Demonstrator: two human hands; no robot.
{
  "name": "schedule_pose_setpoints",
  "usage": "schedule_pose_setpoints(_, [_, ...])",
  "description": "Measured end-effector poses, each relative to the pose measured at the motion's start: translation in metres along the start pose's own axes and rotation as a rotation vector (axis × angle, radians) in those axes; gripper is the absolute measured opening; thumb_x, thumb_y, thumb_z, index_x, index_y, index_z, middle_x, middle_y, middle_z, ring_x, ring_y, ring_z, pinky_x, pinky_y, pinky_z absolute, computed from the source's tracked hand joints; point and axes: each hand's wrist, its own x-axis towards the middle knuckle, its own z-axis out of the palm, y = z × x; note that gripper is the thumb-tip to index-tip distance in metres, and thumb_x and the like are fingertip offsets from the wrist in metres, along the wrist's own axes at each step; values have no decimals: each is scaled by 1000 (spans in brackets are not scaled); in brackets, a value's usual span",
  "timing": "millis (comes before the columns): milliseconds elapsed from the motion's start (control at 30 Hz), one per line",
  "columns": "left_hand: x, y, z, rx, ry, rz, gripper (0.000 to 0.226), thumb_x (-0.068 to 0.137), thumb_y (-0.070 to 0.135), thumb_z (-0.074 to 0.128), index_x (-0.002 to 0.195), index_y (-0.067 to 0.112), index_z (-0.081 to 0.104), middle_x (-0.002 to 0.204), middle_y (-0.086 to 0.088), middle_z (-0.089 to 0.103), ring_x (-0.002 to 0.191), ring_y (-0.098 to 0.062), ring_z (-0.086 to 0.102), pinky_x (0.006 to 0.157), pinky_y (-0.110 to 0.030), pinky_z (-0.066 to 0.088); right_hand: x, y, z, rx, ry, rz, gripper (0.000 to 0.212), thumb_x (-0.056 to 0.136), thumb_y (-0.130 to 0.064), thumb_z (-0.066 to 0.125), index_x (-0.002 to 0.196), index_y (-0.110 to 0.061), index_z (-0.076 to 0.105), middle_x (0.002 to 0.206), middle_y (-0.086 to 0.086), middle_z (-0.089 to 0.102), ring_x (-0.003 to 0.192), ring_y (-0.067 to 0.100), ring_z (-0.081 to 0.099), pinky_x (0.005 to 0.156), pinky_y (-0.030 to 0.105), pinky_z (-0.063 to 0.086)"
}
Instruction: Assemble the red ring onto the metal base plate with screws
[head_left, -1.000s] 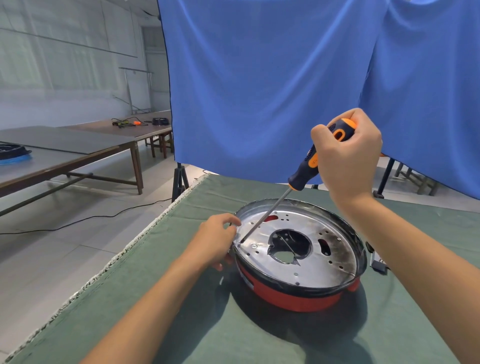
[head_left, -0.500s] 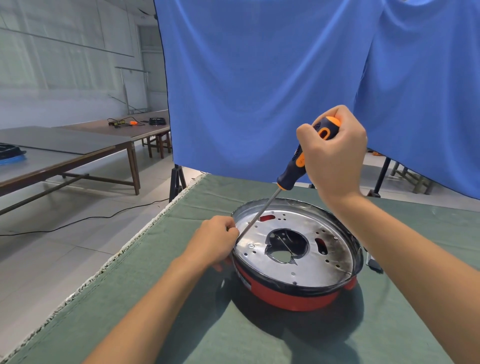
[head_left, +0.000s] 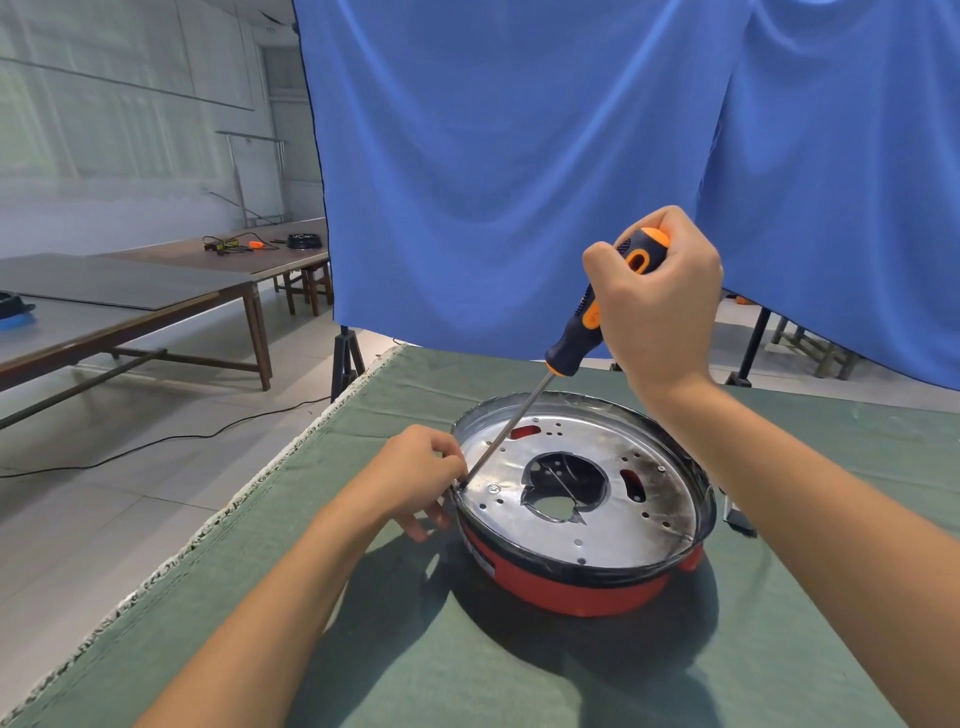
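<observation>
Head view, going left to right: tables (head_left: 130, 312) stand at the far left of the frame, with cables on the farther one. Your left hand (head_left: 415, 480) sits left of centre, against the left rim of the plate (head_left: 623, 519). Its fingertips (head_left: 456, 460) are curled in at the screwdriver tip, likely steadying a screw and the bit over a hole; the screw itself is too small to see. The plate lies at centre on the green cloth (head_left: 363, 649), nested in the ring (head_left: 571, 587), so the holes face up at you. One screw (head_left: 493, 488) already sits near the tip. The screwdriver (head_left: 582, 332) slants from upper right down to the plate's left edge. Your right hand (head_left: 657, 306) wraps the handle from above, which should let you press and turn together.
</observation>
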Motion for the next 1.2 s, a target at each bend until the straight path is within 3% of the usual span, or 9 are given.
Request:
schedule_pose_setpoints(133, [-1, 0, -8, 15, -85, -10, 19, 87, 13, 47, 85, 13, 65, 98, -12, 65, 58, -20, 70, 44, -31, 53, 1, 1, -2, 13, 12, 16, 25, 67, -18, 57, 59, -21, 33, 44, -14, 34, 45, 6, 32, 46, 14, 27])
schedule_pose_setpoints(300, [2, 7, -11, 69, -108, -51, 13, 82, 9, 55, 84, 12, 67, 88, -8, 68, 62, -19, 71, 44, -32, 55, 1, 4, -1, 17, 10, 22, 25, 66, -19, 56, 58, -22, 33, 43, -17, 37, 45, 4, 33, 47, 12, 27])
schedule_pose_setpoints(467, [10, 32, -14, 306, -192, -108, 8, 79, 5, 65, 86, 8, 68, 83, -12, 69, 68, -24, 70, 46, -33, 57, 2, 6, -1, 12, 22, 34, 25, 67, -19, 57, 58, -22, 33, 45, -15, 36, 46, 4, 34, 46, 12, 28])
schedule_pose_setpoints(667, [12, 37, -6, 535, -115, -55, 13, 72, 9, 77, 81, 8, 69, 83, -14, 70, 74, -29, 72, 57, -39, 61, 2, 9, 0, -31, 22, 56, 24, 67, -23, 56, 59, -21, 34, 49, -12, 35, 48, 6, 33, 48, 18, 31])
schedule_pose_setpoints(967, [15, 30, -4, 496, -19, -47, 8, 76, 9, 75, 83, 7, 72, 74, -10, 73, 67, -24, 73, 64, -36, 61, 12, 10, -12, -45, 88, 117, 26, 67, -22, 55, 57, -21, 31, 48, -13, 33, 50, 6, 32, 47, 15, 28])
schedule_pose_setpoints(1200, [17, 27, -5, 466, -8, -47, 7, 69, 8, 76, 73, 10, 72, 68, -7, 73, 67, -24, 73, 60, -30, 59, 7, 9, -8, -10, 57, 128, 27, 67, -21, 57, 58, -20, 32, 48, -12, 33, 45, 5, 32, 45, 14, 27])
